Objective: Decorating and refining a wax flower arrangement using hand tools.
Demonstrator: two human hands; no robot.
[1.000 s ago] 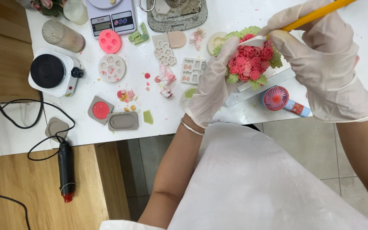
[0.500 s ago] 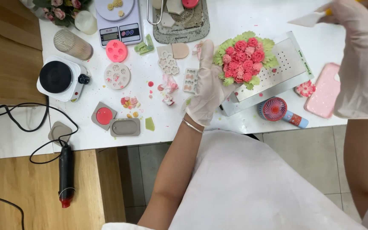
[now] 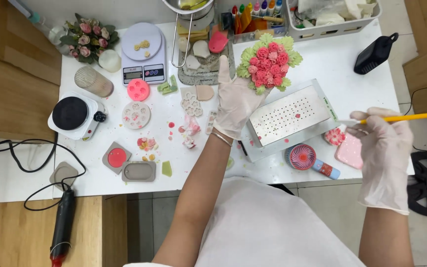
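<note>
Table (image 3: 332, 54): white, crowded; my work sits near the back-centre edge.
Perforated metal box (image 3: 290, 117): just in front of the bouquet, a few pink specks on its lid.
Bouquet (image 3: 269, 63): pink rosettes packed tight in the dome, green leaves all round the rim. Looks near done to me; I see no bare gaps from here.
Left hand (image 3: 235, 101): gloved, fingers curled round the bouquet's underside, holding it up off the table, index finger pointing up.
Right hand (image 3: 382, 143): gloved, pinching a thin yellow-handled tool (image 3: 402, 117), well apart from the bouquet.
Silicone moulds (image 3: 137, 103): pink and white, left of centre, spare petals lying near.
Left to do, my guess: touch-ups only, maybe a petal or leaf.
</note>
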